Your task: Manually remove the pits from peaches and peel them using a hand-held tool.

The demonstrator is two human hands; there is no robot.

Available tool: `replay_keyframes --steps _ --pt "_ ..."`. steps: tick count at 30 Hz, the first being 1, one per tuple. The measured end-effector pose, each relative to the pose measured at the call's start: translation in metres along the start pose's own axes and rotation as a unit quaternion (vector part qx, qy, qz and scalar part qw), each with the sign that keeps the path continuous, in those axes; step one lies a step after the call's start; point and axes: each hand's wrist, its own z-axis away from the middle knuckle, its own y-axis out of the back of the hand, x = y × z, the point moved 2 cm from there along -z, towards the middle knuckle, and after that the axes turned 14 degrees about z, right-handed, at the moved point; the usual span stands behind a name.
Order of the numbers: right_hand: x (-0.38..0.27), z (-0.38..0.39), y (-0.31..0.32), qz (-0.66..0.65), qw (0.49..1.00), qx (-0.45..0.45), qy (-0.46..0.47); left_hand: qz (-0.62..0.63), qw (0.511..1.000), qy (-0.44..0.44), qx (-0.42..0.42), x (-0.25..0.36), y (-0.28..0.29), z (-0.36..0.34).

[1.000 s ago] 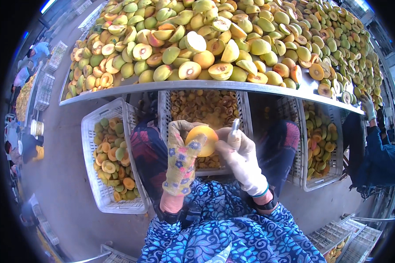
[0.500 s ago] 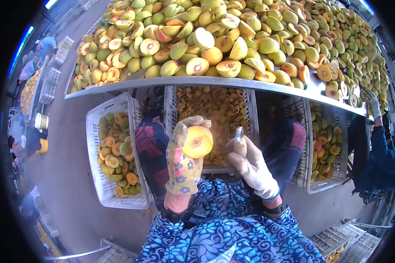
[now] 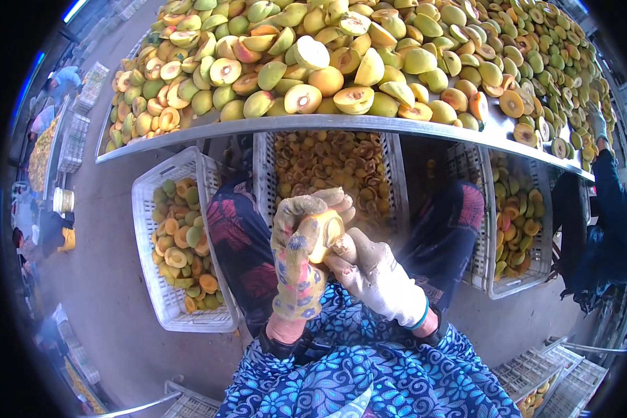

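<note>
My left hand (image 3: 298, 258), in a flowered, stained glove, is closed around a cut yellow fruit half (image 3: 315, 235), held above the middle crate. My right hand (image 3: 373, 275), in a white glove with soiled fingers, is closed against that fruit, gripping a small metal tool whose curved end (image 3: 333, 227) is at the cut face; the rest of it is hidden by fingers. Beneath both hands a white crate (image 3: 396, 181) holds many pitted fruit pieces (image 3: 327, 157).
A steel table rim (image 3: 272, 124) crosses ahead, bearing heaped fruit halves (image 3: 355, 66). Crates of halves stand left (image 3: 150, 254) and right (image 3: 543, 268) of my knees. A co-worker's gloved hand (image 3: 598, 120) reaches the pile at right; other people work far left. More crates (image 3: 557, 376) lie behind at right.
The fruit has tilted from face-up in my left hand. My right hand has come in from the right, bringing the tool against it. The co-worker's hand has moved up into the pile.
</note>
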Motion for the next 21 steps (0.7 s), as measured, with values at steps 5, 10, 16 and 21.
replay_keyframes --steps 5,10,16,21 --pt "-0.001 0.001 0.0 -0.034 0.999 -0.015 0.002 -0.13 0.991 -0.015 0.035 0.002 -0.009 0.008" --pt "0.008 -0.01 0.006 -0.04 0.996 -0.053 0.052 -0.204 0.977 -0.054 0.031 -0.002 0.011 0.001" --pt "0.023 -0.027 0.003 -0.08 0.983 -0.137 0.088 -0.238 0.968 -0.081 0.007 -0.002 0.006 -0.012" --pt "0.04 -0.04 0.001 -0.061 0.986 -0.125 0.096 -0.359 0.919 -0.164 -0.016 -0.009 0.012 -0.024"
